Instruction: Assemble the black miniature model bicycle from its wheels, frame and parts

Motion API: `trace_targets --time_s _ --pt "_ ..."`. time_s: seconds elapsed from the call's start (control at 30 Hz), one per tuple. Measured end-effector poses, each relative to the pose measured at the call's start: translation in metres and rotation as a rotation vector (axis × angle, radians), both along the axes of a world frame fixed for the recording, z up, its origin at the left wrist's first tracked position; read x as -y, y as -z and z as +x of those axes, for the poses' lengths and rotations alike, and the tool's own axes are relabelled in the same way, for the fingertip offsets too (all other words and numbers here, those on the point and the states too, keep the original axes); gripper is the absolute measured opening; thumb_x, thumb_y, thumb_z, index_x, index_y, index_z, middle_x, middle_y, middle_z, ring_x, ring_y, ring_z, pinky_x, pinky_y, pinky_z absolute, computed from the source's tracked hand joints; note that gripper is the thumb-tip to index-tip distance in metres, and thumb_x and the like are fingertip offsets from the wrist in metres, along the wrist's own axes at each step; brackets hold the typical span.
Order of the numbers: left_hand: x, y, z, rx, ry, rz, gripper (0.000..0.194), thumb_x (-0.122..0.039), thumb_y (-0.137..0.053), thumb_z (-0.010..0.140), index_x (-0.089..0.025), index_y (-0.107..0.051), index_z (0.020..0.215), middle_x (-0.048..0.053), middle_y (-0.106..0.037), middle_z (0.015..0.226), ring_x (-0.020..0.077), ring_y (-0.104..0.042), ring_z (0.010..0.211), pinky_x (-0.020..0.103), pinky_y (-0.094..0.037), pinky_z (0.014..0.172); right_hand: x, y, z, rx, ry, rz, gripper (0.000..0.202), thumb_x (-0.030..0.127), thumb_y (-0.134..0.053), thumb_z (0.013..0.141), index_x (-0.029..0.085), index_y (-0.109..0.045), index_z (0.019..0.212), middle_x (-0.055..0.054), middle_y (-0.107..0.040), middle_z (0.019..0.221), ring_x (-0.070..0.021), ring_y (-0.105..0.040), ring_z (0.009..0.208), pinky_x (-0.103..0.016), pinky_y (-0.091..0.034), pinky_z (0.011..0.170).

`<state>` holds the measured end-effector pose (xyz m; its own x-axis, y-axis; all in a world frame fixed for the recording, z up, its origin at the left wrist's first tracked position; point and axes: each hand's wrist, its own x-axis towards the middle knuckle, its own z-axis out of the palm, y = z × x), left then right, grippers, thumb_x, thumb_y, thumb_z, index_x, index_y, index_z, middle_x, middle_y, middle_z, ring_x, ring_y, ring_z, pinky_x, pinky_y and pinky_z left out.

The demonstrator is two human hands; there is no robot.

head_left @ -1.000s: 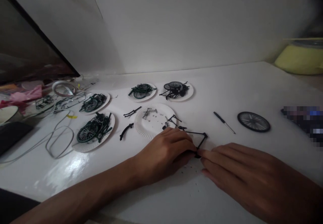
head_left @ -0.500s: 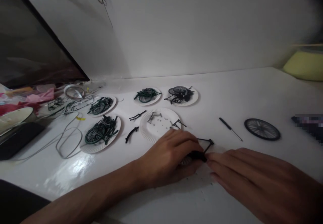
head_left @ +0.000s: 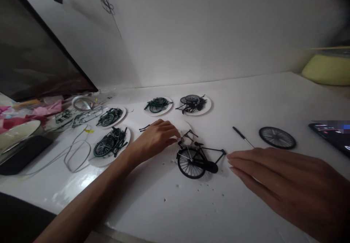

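A black miniature bicycle frame (head_left: 208,165) with one spoked wheel (head_left: 190,162) fitted lies in front of me. My right hand (head_left: 281,184) is beside the frame's right end, thumb and fingertips pressed together at its tip. My left hand (head_left: 157,139) reaches over the middle paper plate (head_left: 186,127), fingers bent down; whatever its fingertips touch is hidden. Small metal stand-like parts (head_left: 191,135) show on that plate. Right of it lie a screwdriver (head_left: 239,132), partly behind my right hand, and a loose spoked wheel (head_left: 277,137).
Paper plates with bicycle parts stand at the left (head_left: 128,135) and back (head_left: 208,106). Tiny bits dot the near tabletop. A phone (head_left: 332,135) is at the right edge; a cable (head_left: 64,159), dark box (head_left: 24,153) and screen (head_left: 35,42) are at the left.
My left hand has left the bicycle frame and moved left and up over the middle plate. The frame and its wheel are now uncovered. The camera view has shifted slightly.
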<state>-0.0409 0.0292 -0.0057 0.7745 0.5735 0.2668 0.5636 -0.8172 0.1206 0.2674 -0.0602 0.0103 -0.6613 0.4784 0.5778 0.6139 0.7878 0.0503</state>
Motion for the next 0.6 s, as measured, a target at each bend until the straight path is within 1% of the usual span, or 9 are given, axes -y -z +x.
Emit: trace_targets --time_s 0.07,0.17,0.27,0.33,0.37,0.43,0.5,0.57,0.6 --pt "0.005 0.0 0.006 -0.062 0.015 0.034 0.016 -0.024 -0.049 0.101 -0.017 -0.063 0.1 0.004 -0.068 0.095 0.0169 -0.06 0.09 0.035 -0.043 0.088 0.001 -0.006 -0.003 0.055 -0.027 -0.01 0.024 0.006 -0.047 0.094 0.02 -0.066 0.1 -0.003 -0.077 0.099 -0.0208 -0.071 0.087 -0.039 -0.052 0.072" --pt "0.008 0.0 0.011 -0.142 0.007 0.084 0.022 -0.02 -0.043 0.102 -0.015 -0.063 0.095 0.004 -0.067 0.088 0.0166 -0.057 0.083 0.035 -0.041 0.086 0.003 -0.012 -0.007 0.029 -0.021 -0.035 0.022 0.009 -0.045 0.096 0.018 -0.065 0.097 -0.005 -0.077 0.092 -0.0212 -0.071 0.081 -0.038 -0.05 0.062" --pt "0.008 0.0 0.011 -0.162 -0.013 0.114 0.021 -0.02 -0.044 0.102 -0.014 -0.062 0.092 0.004 -0.064 0.084 0.0164 -0.055 0.079 0.036 -0.041 0.085 0.004 -0.01 -0.01 0.0 -0.016 -0.074 0.017 0.012 -0.049 0.096 0.018 -0.065 0.098 -0.004 -0.075 0.092 -0.0195 -0.07 0.08 -0.037 -0.052 0.068" --pt "0.008 -0.002 0.011 -0.113 -0.036 0.11 0.02 -0.019 -0.045 0.101 -0.014 -0.062 0.092 0.005 -0.065 0.086 0.0163 -0.055 0.08 0.035 -0.042 0.083 0.004 -0.007 -0.012 -0.088 -0.002 -0.127 0.016 0.013 -0.051 0.095 0.019 -0.065 0.1 -0.003 -0.075 0.094 -0.0187 -0.07 0.083 -0.035 -0.054 0.075" --pt "0.01 -0.003 0.011 -0.063 -0.051 0.092 0.018 -0.019 -0.047 0.1 -0.014 -0.062 0.093 0.005 -0.065 0.088 0.0161 -0.056 0.081 0.035 -0.042 0.083 0.005 -0.006 -0.014 -0.166 0.017 -0.183 0.015 0.014 -0.053 0.094 0.02 -0.065 0.1 -0.003 -0.075 0.094 -0.0183 -0.07 0.084 -0.034 -0.055 0.076" --pt "0.016 -0.008 0.015 0.105 -0.083 0.024 0.01 -0.017 -0.051 0.097 -0.015 -0.061 0.095 0.005 -0.065 0.091 0.015 -0.057 0.082 0.033 -0.044 0.081 0.007 -0.006 -0.02 -0.382 0.092 -0.378 0.01 0.019 -0.059 0.091 0.023 -0.066 0.095 -0.001 -0.075 0.091 -0.017 -0.07 0.08 -0.03 -0.057 0.073" --pt "0.027 -0.013 0.023 0.336 -0.103 -0.073 0.004 -0.014 -0.058 0.093 -0.016 -0.06 0.096 0.003 -0.065 0.09 0.0134 -0.058 0.08 0.03 -0.046 0.078 0.008 -0.007 -0.028 -0.589 0.158 -0.66 0.004 0.024 -0.065 0.087 0.026 -0.068 0.088 0.001 -0.074 0.083 -0.0152 -0.069 0.068 -0.027 -0.057 0.063" --pt "0.042 -0.017 0.035 0.565 -0.089 -0.158 0.008 -0.011 -0.061 0.09 -0.016 -0.06 0.096 0.003 -0.065 0.09 0.013 -0.06 0.083 0.028 -0.048 0.076 0.009 -0.007 -0.037 -0.763 0.145 -0.952 0.004 0.028 -0.066 0.086 0.025 -0.069 0.086 -0.001 -0.072 0.081 -0.0139 -0.066 0.061 -0.026 -0.056 0.056" --pt "0.049 -0.018 0.042 0.671 -0.038 -0.187 0.011 -0.009 -0.064 0.088 -0.015 -0.06 0.097 0.003 -0.065 0.09 0.0137 -0.061 0.085 0.028 -0.049 0.077 0.009 -0.007 -0.041 -0.848 0.114 -1.084 0.007 0.03 -0.067 0.086 0.023 -0.069 0.087 -0.002 -0.072 0.081 -0.0138 -0.065 0.061 -0.026 -0.056 0.055"
